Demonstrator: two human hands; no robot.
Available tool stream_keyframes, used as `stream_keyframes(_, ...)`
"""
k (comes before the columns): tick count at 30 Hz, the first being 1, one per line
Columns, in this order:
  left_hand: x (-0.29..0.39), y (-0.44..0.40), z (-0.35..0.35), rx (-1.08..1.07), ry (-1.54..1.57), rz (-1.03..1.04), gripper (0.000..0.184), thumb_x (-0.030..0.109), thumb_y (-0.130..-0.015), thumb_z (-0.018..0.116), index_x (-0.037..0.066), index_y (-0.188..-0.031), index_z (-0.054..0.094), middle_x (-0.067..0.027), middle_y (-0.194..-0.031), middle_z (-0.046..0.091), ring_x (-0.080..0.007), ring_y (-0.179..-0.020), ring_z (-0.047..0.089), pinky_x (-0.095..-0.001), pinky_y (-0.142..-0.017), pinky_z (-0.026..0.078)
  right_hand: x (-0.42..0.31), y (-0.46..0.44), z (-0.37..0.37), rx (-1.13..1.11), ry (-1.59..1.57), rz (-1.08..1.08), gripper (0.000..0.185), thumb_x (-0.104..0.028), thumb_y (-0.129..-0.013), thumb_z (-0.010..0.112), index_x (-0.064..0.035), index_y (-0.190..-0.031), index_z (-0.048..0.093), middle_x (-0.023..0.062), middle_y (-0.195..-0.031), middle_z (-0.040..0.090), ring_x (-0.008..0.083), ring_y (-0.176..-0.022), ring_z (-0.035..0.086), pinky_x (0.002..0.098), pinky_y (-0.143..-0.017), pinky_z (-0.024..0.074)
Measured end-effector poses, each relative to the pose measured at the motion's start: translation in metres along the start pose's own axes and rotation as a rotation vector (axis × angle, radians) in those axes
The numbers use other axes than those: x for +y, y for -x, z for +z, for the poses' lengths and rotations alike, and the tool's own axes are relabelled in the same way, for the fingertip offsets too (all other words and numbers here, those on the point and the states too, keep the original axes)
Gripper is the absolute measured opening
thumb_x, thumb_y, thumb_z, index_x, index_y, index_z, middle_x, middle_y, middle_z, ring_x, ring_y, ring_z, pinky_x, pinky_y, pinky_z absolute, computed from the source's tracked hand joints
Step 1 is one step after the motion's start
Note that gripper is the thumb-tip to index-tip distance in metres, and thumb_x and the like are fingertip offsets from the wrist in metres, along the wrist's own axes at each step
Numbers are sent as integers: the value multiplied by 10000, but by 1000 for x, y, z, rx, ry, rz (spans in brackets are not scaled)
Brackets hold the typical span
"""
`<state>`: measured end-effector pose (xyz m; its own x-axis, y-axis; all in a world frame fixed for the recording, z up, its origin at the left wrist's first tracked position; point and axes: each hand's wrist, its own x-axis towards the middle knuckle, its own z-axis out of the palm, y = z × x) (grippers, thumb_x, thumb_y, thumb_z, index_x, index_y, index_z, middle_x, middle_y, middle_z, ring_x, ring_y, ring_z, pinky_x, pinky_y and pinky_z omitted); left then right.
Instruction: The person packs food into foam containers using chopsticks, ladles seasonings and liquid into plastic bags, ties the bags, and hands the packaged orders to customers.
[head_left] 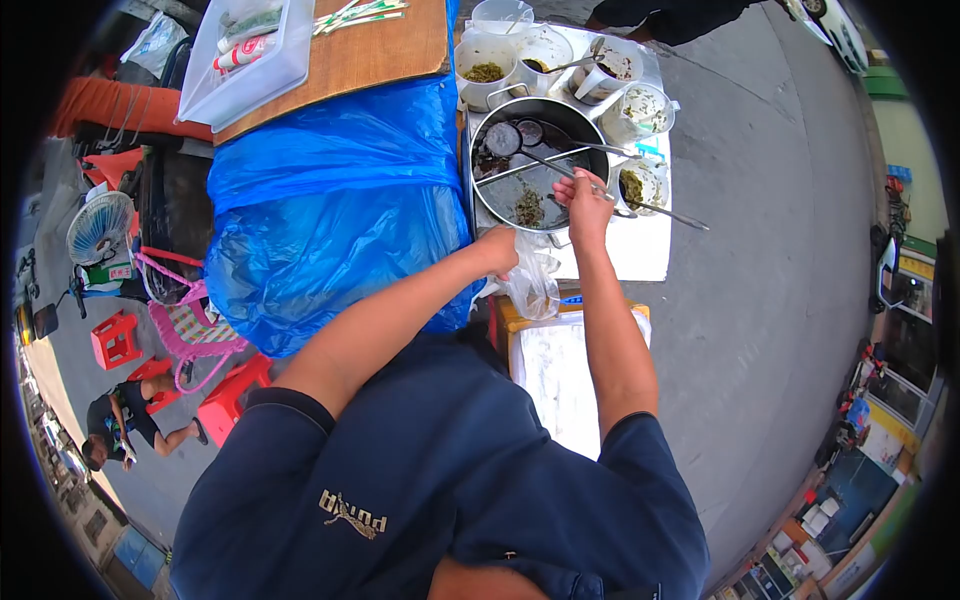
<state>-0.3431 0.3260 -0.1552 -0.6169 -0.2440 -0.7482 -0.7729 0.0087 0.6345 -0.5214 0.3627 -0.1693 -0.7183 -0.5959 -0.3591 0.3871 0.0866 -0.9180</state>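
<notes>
A large metal pot point(540, 112) with dark liquid and some leafy bits stands on the white board. Over its right rim my right hand point(585, 197) is closed on the long handle of a ladle point(503, 139), whose bowl lies inside the pot at the left. My left hand point(497, 252) is at the pot's lower left edge, closed against a clear plastic bag point(532, 285) that hangs below it. Its fingertips are partly hidden. Containers of green leafy stuff stand round the pot, among them a tub point(484, 52) and a jug point(641, 188).
Left of the pot lies a blue plastic cover point(320, 240). Beyond it a white bin point(248, 75) rests on a wooden board point(395, 50). Long handles jut out past the pot's right side. A seated person point(125, 415) is at the far left, near red stools point(116, 341).
</notes>
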Motion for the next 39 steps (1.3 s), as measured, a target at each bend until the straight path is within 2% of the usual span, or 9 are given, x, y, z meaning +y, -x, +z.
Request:
stream_keyframes(6,-12,-11,9,178,93,32,759,-83,-821,546,-57,-1529,271,-181,-1603,246,-325,-1284,542,-322,-706,645,-50,54,-27,25,1,-38,252,-148,-1011,568,55,-1152,611,163,-901,700,219,-735,721,300,-634,603)
stream_keyframes(9,-6,-2,8,221,107,42,800,-92,-802,559,-39,-1541,258,-178,-1614,244,-324,-1311,516,-319,-739,636,-66,92,-48,35,3,-81,260,-153,-1010,573,69,-1140,614,169,-889,697,227,-722,719,308,-640,605)
stream_keyframes(16,-3,-1,4,77,338,-39,894,-149,-781,530,0,-1580,157,-212,-1595,287,-289,-1099,642,-332,-774,613,-84,182,-98,113,109,-50,285,-172,-1023,564,65,-1176,604,165,-900,697,215,-750,717,296,-652,590)
stream_keyframes(25,-11,-5,7,52,362,-22,912,-152,-788,521,14,-1588,117,-196,-1629,226,-296,-1062,658,-332,-745,616,-14,250,-101,55,193,-91,239,-135,-1012,588,47,-1154,652,123,-874,707,146,-771,706,272,-683,582)
stream_keyframes(29,-13,-6,6,6,334,-36,912,-156,-788,523,12,-1588,118,-213,-1606,268,-273,-964,682,-322,-716,610,19,250,-93,-134,789,-650,183,-21,-931,638,14,-1110,658,171,-913,692,300,-764,702,374,-671,561)
stream_keyframes(33,-11,-1,10,72,291,0,907,-154,-787,518,12,-1589,128,-222,-1518,411,-255,-894,692,-311,-696,598,25,251,-93,-179,871,-737,211,-1,-906,641,-3,-1117,652,174,-935,674,363,-779,672,417,-675,550)
stream_keyframes(35,-11,2,9,72,208,10,899,-145,-782,530,5,-1584,153,-223,-1475,457,-246,-903,690,-308,-696,592,21,253,-96,-182,898,-729,200,3,-910,638,3,-1109,657,178,-945,683,358,-804,680,398,-687,555)
stream_keyframes(37,-11,4,7,75,129,20,892,-136,-777,543,-2,-1580,179,-224,-1432,503,-237,-913,689,-305,-696,586,18,255,-104,-85,806,-709,208,-18,-961,625,21,-1165,644,154,-934,694,229,-794,721,299,-679,563)
stream_keyframes(39,-14,5,5,135,-186,107,875,-115,-764,573,-17,-1565,234,-231,-1382,545,-211,-903,687,-307,-688,575,3,260,-107,35,390,-296,221,-99,-1026,564,34,-1187,636,131,-948,705,173,-823,715,275,-731,589)
